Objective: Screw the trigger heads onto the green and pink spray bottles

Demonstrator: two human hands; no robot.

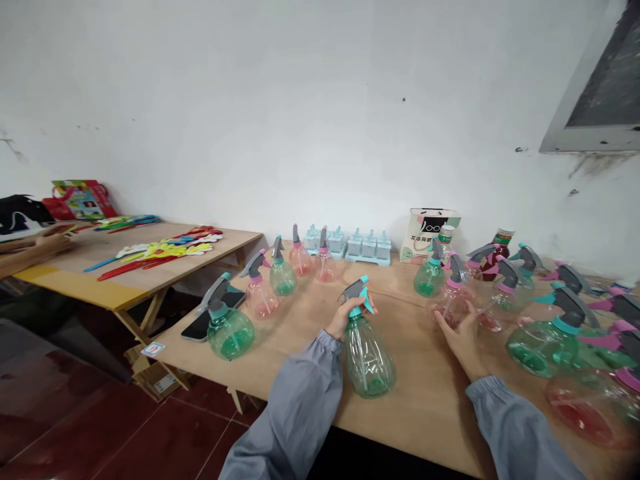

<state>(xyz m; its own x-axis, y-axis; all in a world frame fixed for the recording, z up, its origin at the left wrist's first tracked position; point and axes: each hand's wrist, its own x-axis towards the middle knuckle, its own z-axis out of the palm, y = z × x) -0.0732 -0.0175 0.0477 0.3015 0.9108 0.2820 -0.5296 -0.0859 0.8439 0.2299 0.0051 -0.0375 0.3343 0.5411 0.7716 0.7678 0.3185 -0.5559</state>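
Note:
My left hand is wrapped round the neck of a green spray bottle with a grey and teal trigger head. That bottle leans slightly at the table's front edge. To the right, my right hand has its fingers and thumb round the lower body of a pink spray bottle with a grey and pink head. Left of my left hand stand another green spray bottle and a pink spray bottle. Several more green and pink bottles crowd the right side, among them a large green spray bottle.
Light-blue popsicle molds and a paper bag stand by the wall. A phone lies at the table's left. Coloured gloves cover part of the neighbouring table, where another person's hands show.

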